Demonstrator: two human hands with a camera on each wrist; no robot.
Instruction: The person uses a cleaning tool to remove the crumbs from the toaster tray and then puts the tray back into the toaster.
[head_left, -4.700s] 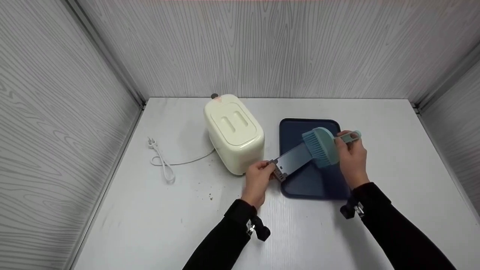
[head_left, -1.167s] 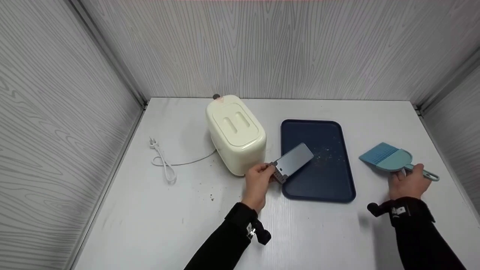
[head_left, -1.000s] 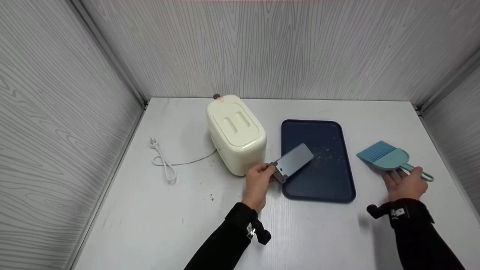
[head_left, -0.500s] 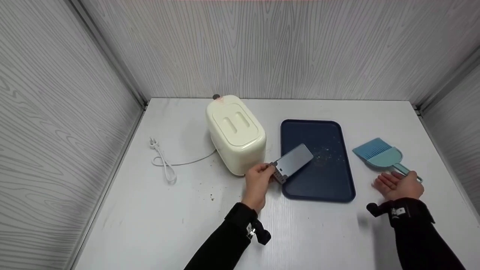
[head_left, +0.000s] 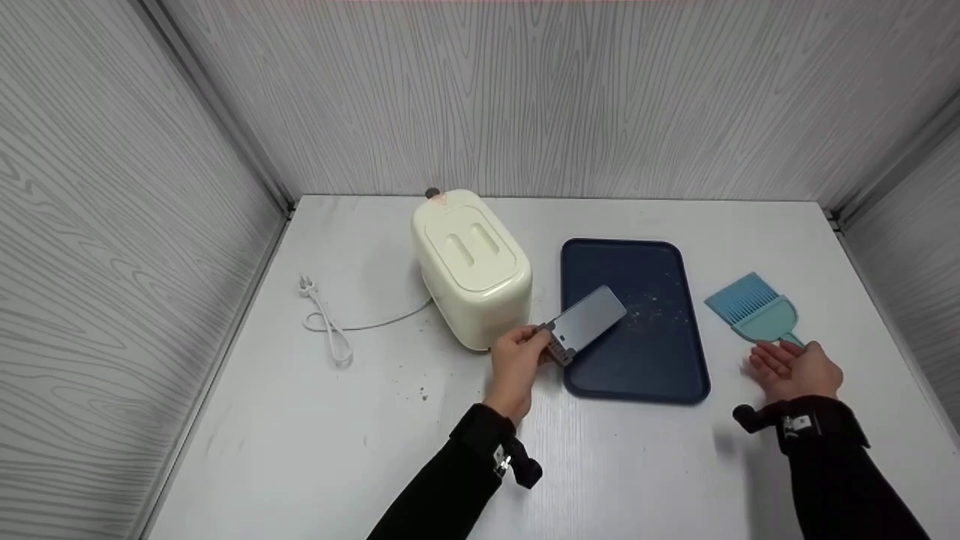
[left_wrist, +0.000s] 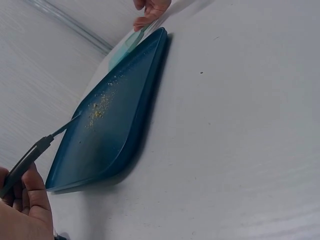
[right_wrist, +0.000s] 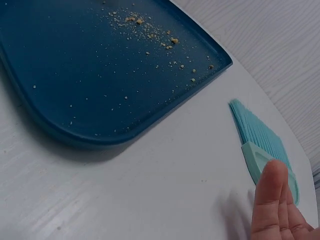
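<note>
My left hand (head_left: pixel 514 367) pinches the slotted end of a grey metal crumb tray (head_left: pixel 589 319) between thumb and fingers. The plate slants over the left side of a dark blue serving tray (head_left: pixel 637 379), which carries scattered yellowish crumbs (right_wrist: pixel 150 35). To the right of the serving tray a teal brush (head_left: pixel 765 319) lies flat on the table, bristles toward the back left. My right hand (head_left: pixel 796 373) is at its handle, palm turned up, fingers extended and overlapping the handle. In the right wrist view those straight fingers (right_wrist: pixel 270 205) stand in front of the brush head.
A cream toaster (head_left: pixel 472 255) with a lid stands left of the serving tray, close by my left hand. Its white cord and plug (head_left: pixel 319 307) lie farther left. Small crumbs (head_left: pixel 424 394) dot the white table in front. Wood-grain panels (head_left: pixel 480 97) enclose the back and sides.
Earlier the brush swept over the crumb tray in my right hand; it then moved right and came down on the table. My right fingers have straightened at its handle. My left hand stays put.
</note>
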